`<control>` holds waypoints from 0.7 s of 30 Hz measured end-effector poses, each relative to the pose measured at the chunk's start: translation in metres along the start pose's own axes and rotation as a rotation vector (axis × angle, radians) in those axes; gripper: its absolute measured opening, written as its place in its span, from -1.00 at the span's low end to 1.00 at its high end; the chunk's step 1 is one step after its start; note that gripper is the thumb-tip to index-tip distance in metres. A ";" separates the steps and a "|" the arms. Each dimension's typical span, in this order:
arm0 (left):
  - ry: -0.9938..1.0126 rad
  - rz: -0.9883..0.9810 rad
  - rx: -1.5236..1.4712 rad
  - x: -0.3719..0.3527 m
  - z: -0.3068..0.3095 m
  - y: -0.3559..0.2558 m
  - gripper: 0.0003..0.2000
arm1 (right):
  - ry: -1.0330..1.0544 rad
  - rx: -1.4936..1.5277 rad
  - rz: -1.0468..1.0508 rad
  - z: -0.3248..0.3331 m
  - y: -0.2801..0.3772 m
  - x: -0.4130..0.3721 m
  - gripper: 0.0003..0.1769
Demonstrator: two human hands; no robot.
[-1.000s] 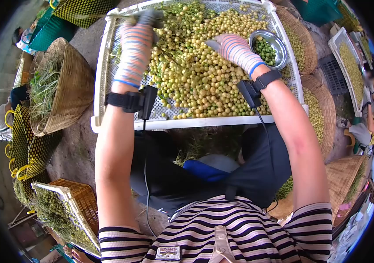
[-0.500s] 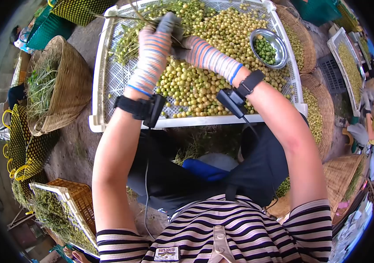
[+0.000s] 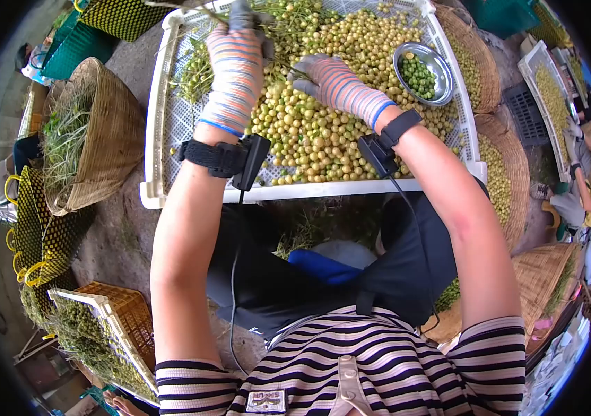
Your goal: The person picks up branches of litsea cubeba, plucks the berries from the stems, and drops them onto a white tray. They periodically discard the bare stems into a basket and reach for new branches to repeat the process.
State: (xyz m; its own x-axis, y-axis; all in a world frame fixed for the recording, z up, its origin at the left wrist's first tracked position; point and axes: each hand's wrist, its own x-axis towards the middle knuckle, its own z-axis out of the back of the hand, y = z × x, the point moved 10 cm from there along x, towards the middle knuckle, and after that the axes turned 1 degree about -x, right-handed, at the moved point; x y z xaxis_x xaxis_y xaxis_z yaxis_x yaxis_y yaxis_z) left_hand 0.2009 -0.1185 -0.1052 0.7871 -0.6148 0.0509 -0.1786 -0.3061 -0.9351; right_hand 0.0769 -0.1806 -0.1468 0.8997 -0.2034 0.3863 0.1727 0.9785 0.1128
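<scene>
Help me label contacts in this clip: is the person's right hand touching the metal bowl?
Apart. The head view shows yellowish fruit in the gap between the gloved right hand and the metal bowl.

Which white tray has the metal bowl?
The big middle tray: bowl near its right rim. The lower-left tray and far-right tray show none.

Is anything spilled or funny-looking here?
One messy bit: green scraps lie below the white tray, between the person's legs, as if dropped. Otherwise nothing stands out: the metal bowl of green fruits sits upright inside the tray, beside yellowish fruits.
</scene>
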 end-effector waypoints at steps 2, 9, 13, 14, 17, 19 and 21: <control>-0.001 -0.045 0.019 0.002 0.000 -0.005 -0.62 | 0.130 0.061 -0.121 -0.006 -0.014 0.001 -0.51; 0.014 -0.041 0.079 -0.005 0.001 -0.027 -0.65 | 0.272 -0.008 -0.277 -0.008 -0.029 -0.001 -0.52; -0.070 -0.002 -0.267 0.022 0.038 -0.024 -0.69 | -0.066 0.016 -0.053 0.029 -0.009 -0.002 -0.52; -0.084 -0.038 -0.183 0.020 0.041 -0.023 -0.69 | 0.216 -0.024 -0.210 0.014 -0.020 -0.002 -0.51; -0.056 -0.366 0.523 0.011 0.033 -0.050 -0.68 | 0.458 -0.164 -0.237 -0.003 -0.028 -0.008 -0.41; -0.050 -0.049 -0.313 0.017 0.037 -0.029 -0.69 | 0.203 -0.233 -0.129 0.026 -0.015 0.002 -0.19; -0.075 -0.004 -0.302 0.012 0.042 -0.025 -0.70 | 0.310 0.289 -0.169 0.029 -0.010 0.021 -0.08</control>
State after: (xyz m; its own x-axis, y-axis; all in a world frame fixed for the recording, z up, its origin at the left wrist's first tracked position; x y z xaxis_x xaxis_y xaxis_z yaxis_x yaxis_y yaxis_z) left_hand 0.2393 -0.0876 -0.0954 0.8273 -0.5615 0.0180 -0.3339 -0.5172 -0.7880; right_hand 0.0825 -0.1960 -0.1127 0.9537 -0.2959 0.0533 0.2476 0.8736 0.4188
